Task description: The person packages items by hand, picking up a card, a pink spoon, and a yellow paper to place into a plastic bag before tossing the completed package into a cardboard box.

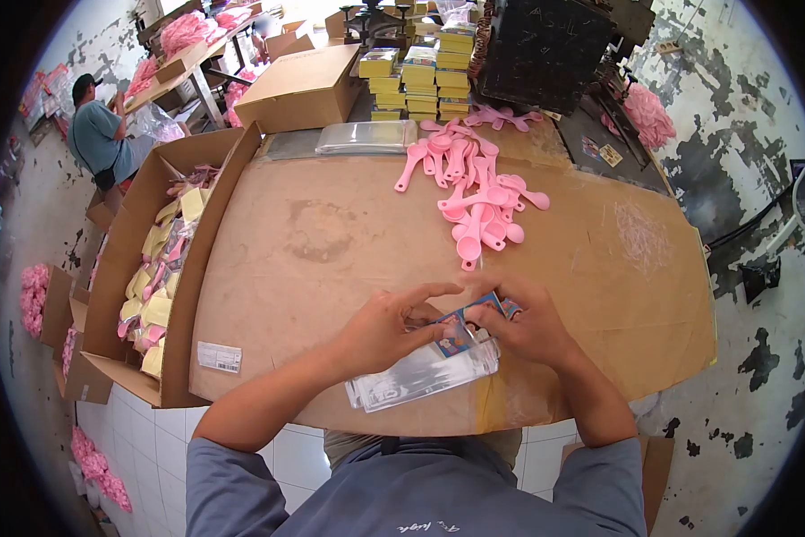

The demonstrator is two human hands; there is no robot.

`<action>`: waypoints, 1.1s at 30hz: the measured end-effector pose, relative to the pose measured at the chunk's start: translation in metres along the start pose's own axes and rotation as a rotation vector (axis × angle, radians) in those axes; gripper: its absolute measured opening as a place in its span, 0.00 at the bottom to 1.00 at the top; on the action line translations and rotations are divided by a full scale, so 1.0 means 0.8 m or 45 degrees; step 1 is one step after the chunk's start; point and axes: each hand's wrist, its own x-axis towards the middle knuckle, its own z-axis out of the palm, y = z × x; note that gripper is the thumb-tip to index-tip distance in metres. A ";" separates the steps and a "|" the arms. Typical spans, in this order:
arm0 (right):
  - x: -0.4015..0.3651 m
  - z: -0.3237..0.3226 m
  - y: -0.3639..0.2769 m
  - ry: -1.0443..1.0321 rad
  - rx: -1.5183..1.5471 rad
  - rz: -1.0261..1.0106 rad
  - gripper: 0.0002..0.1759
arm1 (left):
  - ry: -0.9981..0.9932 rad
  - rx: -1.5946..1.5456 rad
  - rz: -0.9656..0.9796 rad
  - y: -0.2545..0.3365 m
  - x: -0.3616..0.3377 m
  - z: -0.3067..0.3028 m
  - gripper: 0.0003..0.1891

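Observation:
Above the near edge of the cardboard-covered table, my two hands meet over a small blue printed card point(453, 344). My right hand point(525, 324) is closed on the card, its thumb pressed against the printed face. From the other side my left hand point(393, 324) pinches at the card's left end, where clear plastic film shows; its fingertips are partly hidden. Under both hands lies a stack of clear plastic bags point(420, 383). Beyond them is a heap of pink scoop spoons point(478, 210), the nearest just past my fingers.
An open carton point(234, 192) at left holds packed bags with yellow cards and pink spoons. At the back are a closed box point(299, 88), more clear bags point(366, 137), stacks of cards point(420, 76) and a black machine point(541, 58). A person point(104, 134) sits far left.

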 end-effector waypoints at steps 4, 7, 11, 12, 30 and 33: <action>-0.004 -0.023 0.010 0.067 0.138 0.203 0.12 | 0.126 -0.243 0.016 -0.012 0.004 -0.001 0.29; -0.007 -0.014 0.007 -0.074 0.074 0.192 0.10 | 0.109 -0.259 0.000 -0.012 0.003 -0.002 0.28; -0.002 0.003 0.005 -0.104 0.027 0.128 0.08 | 0.103 -0.159 -0.009 -0.008 0.002 0.000 0.26; -0.001 0.002 0.004 -0.148 -0.007 0.062 0.08 | 0.104 -0.179 -0.040 -0.008 0.002 -0.002 0.25; 0.147 -0.053 0.062 0.021 -1.056 -0.331 0.15 | 0.087 -0.435 -0.007 -0.023 0.010 -0.020 0.18; 0.118 -0.040 0.013 -0.045 -0.509 -0.096 0.20 | 0.080 -0.493 0.044 -0.016 0.006 -0.024 0.23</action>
